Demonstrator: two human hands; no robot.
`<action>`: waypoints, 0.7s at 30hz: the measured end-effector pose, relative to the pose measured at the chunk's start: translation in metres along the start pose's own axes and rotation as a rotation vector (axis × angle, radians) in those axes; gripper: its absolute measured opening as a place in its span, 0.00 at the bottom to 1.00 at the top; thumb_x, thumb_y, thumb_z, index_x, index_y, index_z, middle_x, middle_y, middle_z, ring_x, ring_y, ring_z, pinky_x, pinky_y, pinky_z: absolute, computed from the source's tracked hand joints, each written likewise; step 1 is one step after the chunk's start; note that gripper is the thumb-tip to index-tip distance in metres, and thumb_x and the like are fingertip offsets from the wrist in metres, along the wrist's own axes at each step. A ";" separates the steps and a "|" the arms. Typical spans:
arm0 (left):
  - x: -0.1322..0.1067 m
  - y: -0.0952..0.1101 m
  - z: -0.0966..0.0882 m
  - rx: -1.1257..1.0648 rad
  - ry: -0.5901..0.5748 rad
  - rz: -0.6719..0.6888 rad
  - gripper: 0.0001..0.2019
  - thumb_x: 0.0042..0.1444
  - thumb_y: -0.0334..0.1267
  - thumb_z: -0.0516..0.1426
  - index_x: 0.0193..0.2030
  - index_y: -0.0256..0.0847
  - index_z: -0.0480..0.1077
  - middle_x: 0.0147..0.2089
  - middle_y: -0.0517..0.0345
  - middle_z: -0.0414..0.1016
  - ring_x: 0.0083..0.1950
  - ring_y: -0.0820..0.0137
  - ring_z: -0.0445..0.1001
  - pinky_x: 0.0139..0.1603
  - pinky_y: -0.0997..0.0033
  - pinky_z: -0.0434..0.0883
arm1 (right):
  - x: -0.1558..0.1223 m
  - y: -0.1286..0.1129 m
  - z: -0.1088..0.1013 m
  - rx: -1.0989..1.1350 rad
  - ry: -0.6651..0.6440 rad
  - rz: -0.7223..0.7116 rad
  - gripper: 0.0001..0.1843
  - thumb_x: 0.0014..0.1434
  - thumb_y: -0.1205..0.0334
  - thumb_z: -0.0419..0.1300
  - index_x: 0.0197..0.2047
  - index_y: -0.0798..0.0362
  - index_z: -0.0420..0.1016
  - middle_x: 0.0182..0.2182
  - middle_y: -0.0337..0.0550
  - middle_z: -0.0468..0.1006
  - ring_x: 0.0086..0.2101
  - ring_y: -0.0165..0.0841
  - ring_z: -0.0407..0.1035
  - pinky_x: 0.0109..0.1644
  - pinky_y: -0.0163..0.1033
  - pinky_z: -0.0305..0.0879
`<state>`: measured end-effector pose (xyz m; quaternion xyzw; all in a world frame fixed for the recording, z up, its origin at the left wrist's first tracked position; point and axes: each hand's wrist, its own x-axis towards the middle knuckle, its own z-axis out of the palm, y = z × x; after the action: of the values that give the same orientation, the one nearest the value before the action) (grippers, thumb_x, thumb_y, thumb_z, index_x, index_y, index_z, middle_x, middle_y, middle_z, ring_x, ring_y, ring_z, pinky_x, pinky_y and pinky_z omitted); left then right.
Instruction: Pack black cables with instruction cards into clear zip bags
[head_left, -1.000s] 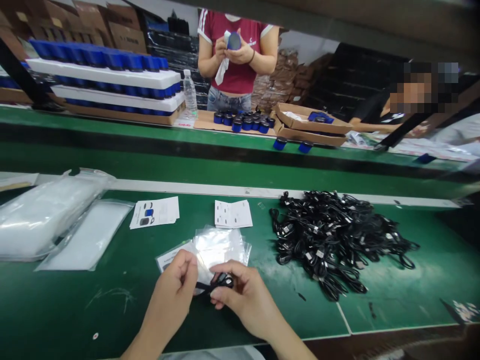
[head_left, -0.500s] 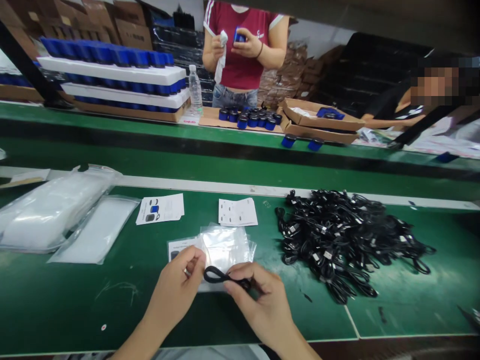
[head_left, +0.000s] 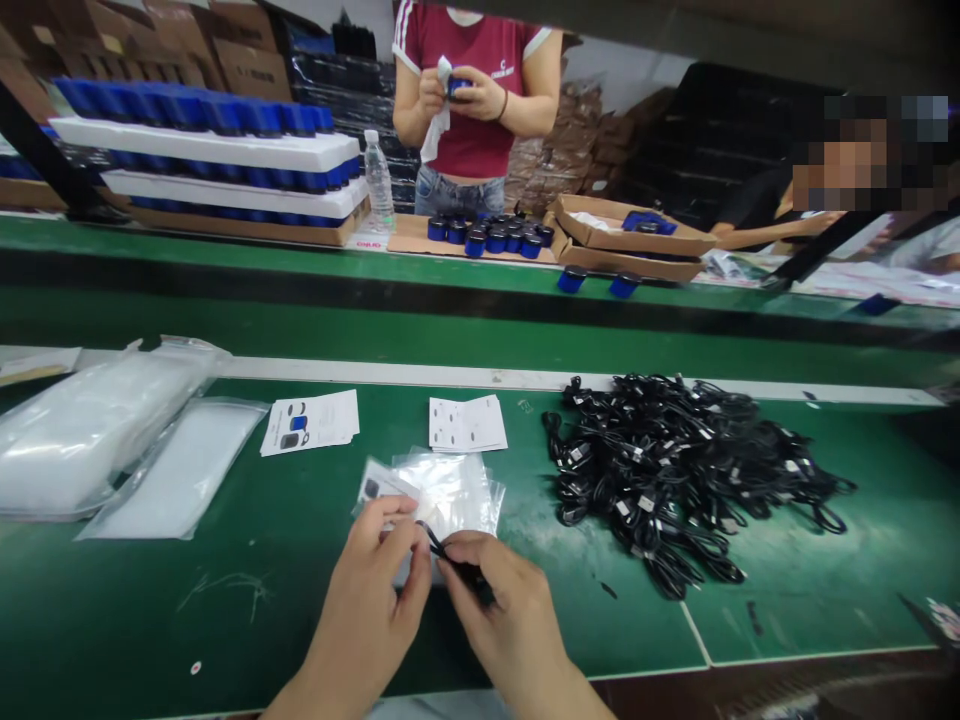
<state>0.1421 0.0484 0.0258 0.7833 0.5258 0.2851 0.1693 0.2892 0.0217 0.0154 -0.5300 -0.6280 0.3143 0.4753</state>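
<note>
1. Head view, handling: the black cable [head_left: 433, 541] should be light, flexible and springy, hardly fragile; a pinch around its bundled middle would suit it best. The clear bag [head_left: 385, 486] looks thin, limp and slippery, best taken by its edge.
2. Head view, position: the cable lies between the hands, over the bag. The right hand [head_left: 510, 605] pinches its bundle, fingers closed; the loop points toward the left hand [head_left: 375, 590], whose fingertips appear pinched on the bag. Whether they also touch the loop cannot be told.
</note>
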 end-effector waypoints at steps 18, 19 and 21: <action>-0.005 0.008 0.000 0.057 0.030 0.159 0.05 0.57 0.31 0.50 0.33 0.42 0.65 0.57 0.47 0.56 0.54 0.59 0.64 0.46 0.59 0.70 | 0.004 0.004 0.005 -0.112 0.217 -0.094 0.05 0.55 0.71 0.59 0.30 0.52 0.71 0.27 0.40 0.73 0.28 0.31 0.70 0.31 0.34 0.67; -0.005 0.009 0.000 0.058 0.037 0.170 0.05 0.57 0.31 0.50 0.32 0.42 0.65 0.57 0.47 0.55 0.54 0.58 0.63 0.47 0.58 0.70 | 0.006 0.003 0.005 -0.130 0.246 -0.080 0.05 0.54 0.71 0.60 0.30 0.52 0.70 0.28 0.40 0.71 0.28 0.31 0.69 0.31 0.34 0.66; -0.005 0.008 0.000 0.046 0.044 0.170 0.05 0.56 0.32 0.51 0.32 0.43 0.66 0.57 0.48 0.55 0.55 0.57 0.62 0.48 0.56 0.69 | 0.010 0.001 0.004 -0.096 0.244 0.002 0.11 0.50 0.73 0.61 0.38 0.52 0.69 0.29 0.39 0.71 0.27 0.30 0.68 0.30 0.33 0.67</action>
<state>0.1468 0.0407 0.0289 0.8224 0.4674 0.3033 0.1149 0.2863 0.0319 0.0155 -0.5872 -0.5793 0.2176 0.5217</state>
